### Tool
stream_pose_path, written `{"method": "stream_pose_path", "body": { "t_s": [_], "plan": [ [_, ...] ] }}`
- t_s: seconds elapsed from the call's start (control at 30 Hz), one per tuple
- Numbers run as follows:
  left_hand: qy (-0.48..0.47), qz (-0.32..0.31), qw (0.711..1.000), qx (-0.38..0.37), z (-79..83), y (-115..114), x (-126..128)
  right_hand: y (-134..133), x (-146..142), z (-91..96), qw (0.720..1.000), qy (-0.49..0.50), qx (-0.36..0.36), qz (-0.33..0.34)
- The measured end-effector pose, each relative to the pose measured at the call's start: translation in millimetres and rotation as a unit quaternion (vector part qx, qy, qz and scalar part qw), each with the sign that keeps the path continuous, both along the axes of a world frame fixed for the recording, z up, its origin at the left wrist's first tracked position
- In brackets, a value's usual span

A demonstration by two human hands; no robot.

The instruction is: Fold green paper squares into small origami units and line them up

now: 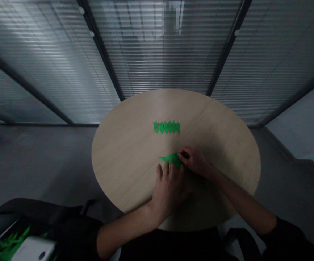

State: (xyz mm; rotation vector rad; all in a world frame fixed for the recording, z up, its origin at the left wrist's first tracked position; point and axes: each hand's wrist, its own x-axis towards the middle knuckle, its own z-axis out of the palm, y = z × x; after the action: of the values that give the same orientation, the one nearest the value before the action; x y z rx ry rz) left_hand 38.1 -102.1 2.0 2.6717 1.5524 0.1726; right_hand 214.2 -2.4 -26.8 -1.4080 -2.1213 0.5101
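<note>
A green folded paper piece (171, 159) lies on the round wooden table (124, 156) near its middle. My left hand (170, 190) lies flat, fingers stretched, its fingertips pressing the near edge of the paper. My right hand (196, 162) is curled, pinching the paper's right end between thumb and fingers. Further back on the table a row of several small green folded paper figures (166, 127) stands side by side, apart from both hands.
Slatted blinds behind dark frames (102, 50) close off the back. At the lower left a dark chair holds a tray with green paper (10, 241) and a white phone-like object (33, 250). Grey floor surrounds the table.
</note>
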Motion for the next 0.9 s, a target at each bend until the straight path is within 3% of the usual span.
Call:
{"method": "stream_pose_path", "body": {
  "t_s": [0.43,0.63,0.9],
  "plan": [
    [-0.009,-0.023,0.999,-0.020,-4.6,-8.2,-0.8,-0.4,-1.3,1.4,1.000,0.012,0.001,0.002],
    [0.016,-0.004,1.000,0.016,-6.4,-1.7,-5.3,0.6,-0.3,0.6,1.000,0.002,-0.001,0.006],
    [0.000,0.031,0.999,0.011,1.3,4.4,-21.5,-0.4,-0.6,0.0,1.000,0.006,-0.003,0.003]
  ]
}}
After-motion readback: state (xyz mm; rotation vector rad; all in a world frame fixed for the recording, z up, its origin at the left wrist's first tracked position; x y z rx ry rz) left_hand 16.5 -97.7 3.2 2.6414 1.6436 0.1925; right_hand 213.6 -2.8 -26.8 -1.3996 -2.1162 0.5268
